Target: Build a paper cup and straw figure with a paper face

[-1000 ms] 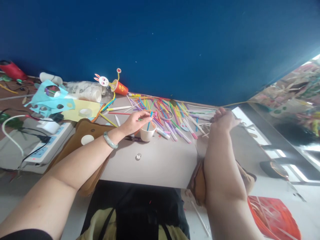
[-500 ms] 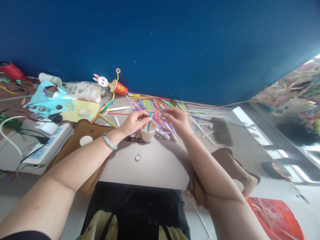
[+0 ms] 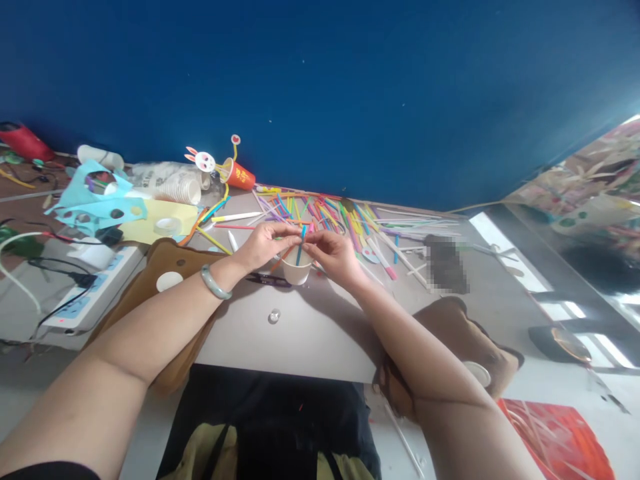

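Note:
Fingers and thumb of my left hand (image 3: 267, 247) pinch a blue straw (image 3: 299, 255) that stands up out of a white paper cup (image 3: 297, 272). My right hand (image 3: 336, 259) meets it from the other side, its thumb and fingertips closed at the same straw's upper part. An orange strip leans inside the cup beside the blue one. Just above my right fingertips shows a small pink piece (image 3: 311, 228). Dark scissors (image 3: 270, 279) lie left of the cup, and a small clear round object (image 3: 274, 316) rests nearer the table's front edge.
Many coloured straws (image 3: 345, 217) are spread along the blue wall. Further left are an orange cup with a rabbit face (image 3: 240, 175), stacked cups (image 3: 185, 189) and a power strip (image 3: 95, 287). Brown cushions (image 3: 175, 257) lie under both forearms. A red bag (image 3: 560, 433) is at the lower right.
My right hand has moved left and slightly down, so that its fingertips meet those of my left hand over the cup. The straws near its former place are now uncovered.

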Action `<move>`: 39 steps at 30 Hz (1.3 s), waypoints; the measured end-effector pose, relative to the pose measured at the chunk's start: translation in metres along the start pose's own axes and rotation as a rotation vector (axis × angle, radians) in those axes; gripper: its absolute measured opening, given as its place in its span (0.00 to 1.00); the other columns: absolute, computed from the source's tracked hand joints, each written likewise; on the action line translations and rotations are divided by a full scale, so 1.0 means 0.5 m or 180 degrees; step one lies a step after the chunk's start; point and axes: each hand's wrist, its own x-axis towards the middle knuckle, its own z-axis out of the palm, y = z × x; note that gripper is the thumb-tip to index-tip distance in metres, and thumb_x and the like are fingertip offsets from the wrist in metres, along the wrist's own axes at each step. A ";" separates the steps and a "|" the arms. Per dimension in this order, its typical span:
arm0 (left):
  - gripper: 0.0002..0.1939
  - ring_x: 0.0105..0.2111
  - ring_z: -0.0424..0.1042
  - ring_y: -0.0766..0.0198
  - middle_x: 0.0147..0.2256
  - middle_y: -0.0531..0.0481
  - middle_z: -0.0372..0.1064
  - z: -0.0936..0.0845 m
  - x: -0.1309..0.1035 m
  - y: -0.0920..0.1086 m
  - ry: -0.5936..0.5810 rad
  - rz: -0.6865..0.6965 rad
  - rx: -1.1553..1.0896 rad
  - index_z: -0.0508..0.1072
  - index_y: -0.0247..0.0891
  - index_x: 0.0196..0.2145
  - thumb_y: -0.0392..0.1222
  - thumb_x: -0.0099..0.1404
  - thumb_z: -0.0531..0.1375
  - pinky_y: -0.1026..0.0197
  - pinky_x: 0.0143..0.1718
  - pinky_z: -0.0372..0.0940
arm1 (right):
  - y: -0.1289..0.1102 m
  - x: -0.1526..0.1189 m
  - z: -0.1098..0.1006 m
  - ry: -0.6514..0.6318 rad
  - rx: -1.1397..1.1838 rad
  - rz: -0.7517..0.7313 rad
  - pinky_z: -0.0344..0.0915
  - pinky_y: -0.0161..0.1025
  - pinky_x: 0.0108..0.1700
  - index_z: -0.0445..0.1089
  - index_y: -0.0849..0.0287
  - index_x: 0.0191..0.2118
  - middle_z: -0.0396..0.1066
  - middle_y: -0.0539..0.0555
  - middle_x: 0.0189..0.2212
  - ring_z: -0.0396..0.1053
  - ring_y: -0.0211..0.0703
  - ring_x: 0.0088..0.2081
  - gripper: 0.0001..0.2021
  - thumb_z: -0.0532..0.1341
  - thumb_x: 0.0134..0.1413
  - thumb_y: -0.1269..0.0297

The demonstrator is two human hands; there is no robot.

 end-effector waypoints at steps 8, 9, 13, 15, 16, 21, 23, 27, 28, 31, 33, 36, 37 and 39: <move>0.14 0.34 0.74 0.63 0.32 0.49 0.77 0.003 -0.003 0.001 -0.0101 -0.0294 -0.0446 0.77 0.33 0.34 0.45 0.53 0.71 0.58 0.43 0.68 | 0.000 0.003 0.013 -0.0022 0.0444 0.0096 0.64 0.36 0.29 0.73 0.59 0.32 0.73 0.51 0.27 0.67 0.37 0.27 0.21 0.72 0.44 0.45; 0.15 0.34 0.74 0.64 0.32 0.49 0.76 0.004 -0.003 0.001 -0.0102 -0.0339 -0.0503 0.77 0.34 0.34 0.44 0.52 0.71 0.58 0.42 0.68 | 0.000 0.003 0.014 -0.0041 0.0531 0.0132 0.64 0.36 0.29 0.73 0.58 0.32 0.73 0.51 0.27 0.67 0.37 0.27 0.21 0.73 0.43 0.45; 0.14 0.32 0.73 0.65 0.31 0.51 0.74 0.004 -0.004 0.005 -0.0157 -0.0510 -0.0672 0.75 0.34 0.35 0.42 0.52 0.71 0.59 0.41 0.68 | -0.004 0.002 0.017 -0.0092 0.0759 0.0228 0.63 0.35 0.26 0.71 0.57 0.33 0.71 0.49 0.27 0.65 0.35 0.24 0.22 0.74 0.41 0.46; 0.13 0.32 0.73 0.65 0.30 0.52 0.73 0.003 -0.004 0.008 -0.0213 -0.0512 -0.0629 0.74 0.34 0.34 0.42 0.52 0.70 0.59 0.41 0.68 | -0.007 0.000 0.017 -0.0103 0.0837 0.0222 0.63 0.35 0.26 0.70 0.56 0.33 0.71 0.49 0.27 0.65 0.35 0.24 0.22 0.74 0.41 0.46; 0.13 0.32 0.72 0.65 0.30 0.52 0.73 0.003 -0.004 0.010 -0.0242 -0.0498 -0.0595 0.74 0.34 0.34 0.42 0.53 0.70 0.59 0.41 0.68 | -0.009 -0.001 0.017 -0.0102 0.0864 0.0212 0.64 0.35 0.26 0.69 0.56 0.33 0.71 0.49 0.27 0.66 0.35 0.25 0.22 0.74 0.41 0.46; 0.10 0.31 0.71 0.66 0.29 0.52 0.71 0.002 -0.006 0.025 -0.0470 -0.0392 -0.0488 0.72 0.35 0.30 0.42 0.55 0.69 0.60 0.39 0.67 | -0.015 -0.004 0.015 -0.0217 0.0982 0.0305 0.63 0.34 0.24 0.67 0.56 0.34 0.69 0.47 0.25 0.65 0.34 0.23 0.22 0.73 0.43 0.46; 0.10 0.30 0.70 0.66 0.28 0.53 0.70 0.003 -0.006 0.031 -0.0526 -0.0355 -0.0387 0.72 0.35 0.29 0.42 0.56 0.68 0.61 0.38 0.67 | -0.015 -0.004 0.015 -0.0304 0.1016 0.0331 0.62 0.33 0.22 0.66 0.56 0.34 0.68 0.46 0.23 0.63 0.33 0.20 0.23 0.72 0.44 0.45; 0.11 0.29 0.68 0.67 0.26 0.54 0.67 0.007 -0.006 0.036 -0.0591 -0.0348 -0.0333 0.70 0.36 0.28 0.42 0.56 0.69 0.62 0.36 0.66 | -0.014 -0.004 0.018 -0.0342 0.0980 0.0299 0.61 0.33 0.21 0.64 0.55 0.33 0.65 0.44 0.19 0.62 0.33 0.18 0.22 0.71 0.45 0.45; 0.12 0.29 0.68 0.67 0.26 0.54 0.67 0.009 -0.006 0.035 -0.0592 -0.0337 -0.0349 0.70 0.37 0.28 0.43 0.56 0.69 0.62 0.36 0.66 | -0.014 -0.004 0.019 -0.0328 0.0961 0.0303 0.61 0.33 0.21 0.64 0.55 0.32 0.65 0.44 0.19 0.62 0.33 0.18 0.22 0.71 0.45 0.45; 0.12 0.29 0.68 0.67 0.27 0.53 0.68 0.011 -0.006 0.031 -0.0569 -0.0290 -0.0402 0.70 0.37 0.28 0.44 0.55 0.70 0.63 0.35 0.66 | -0.016 -0.003 0.020 -0.0294 0.0931 0.0291 0.61 0.33 0.20 0.63 0.55 0.32 0.65 0.43 0.19 0.61 0.32 0.18 0.22 0.71 0.45 0.44; 0.12 0.30 0.69 0.66 0.28 0.53 0.69 0.010 -0.007 0.027 -0.0569 -0.0280 -0.0439 0.71 0.37 0.29 0.45 0.56 0.69 0.62 0.36 0.66 | -0.019 -0.003 0.019 -0.0291 0.0943 0.0250 0.62 0.34 0.21 0.63 0.55 0.31 0.65 0.43 0.19 0.61 0.32 0.18 0.22 0.71 0.45 0.45; 0.11 0.31 0.71 0.64 0.29 0.51 0.72 0.005 -0.007 0.024 -0.0589 -0.0248 -0.0406 0.73 0.36 0.31 0.47 0.60 0.66 0.60 0.37 0.67 | -0.023 -0.003 0.017 -0.0291 0.0955 0.0215 0.62 0.34 0.21 0.64 0.55 0.31 0.66 0.44 0.20 0.61 0.32 0.19 0.22 0.72 0.45 0.46; 0.11 0.32 0.72 0.63 0.29 0.50 0.73 0.003 -0.006 0.024 -0.0586 -0.0228 -0.0372 0.74 0.36 0.31 0.47 0.60 0.65 0.59 0.38 0.67 | -0.024 -0.003 0.016 -0.0286 0.0948 0.0217 0.62 0.34 0.22 0.65 0.56 0.31 0.66 0.44 0.20 0.61 0.32 0.19 0.22 0.72 0.44 0.46; 0.11 0.33 0.72 0.62 0.30 0.49 0.73 -0.001 -0.004 0.022 -0.0568 -0.0170 -0.0299 0.74 0.35 0.32 0.47 0.60 0.66 0.58 0.38 0.67 | -0.025 -0.003 0.015 -0.0274 0.0929 0.0228 0.63 0.34 0.22 0.65 0.56 0.31 0.66 0.45 0.21 0.62 0.32 0.20 0.21 0.72 0.44 0.46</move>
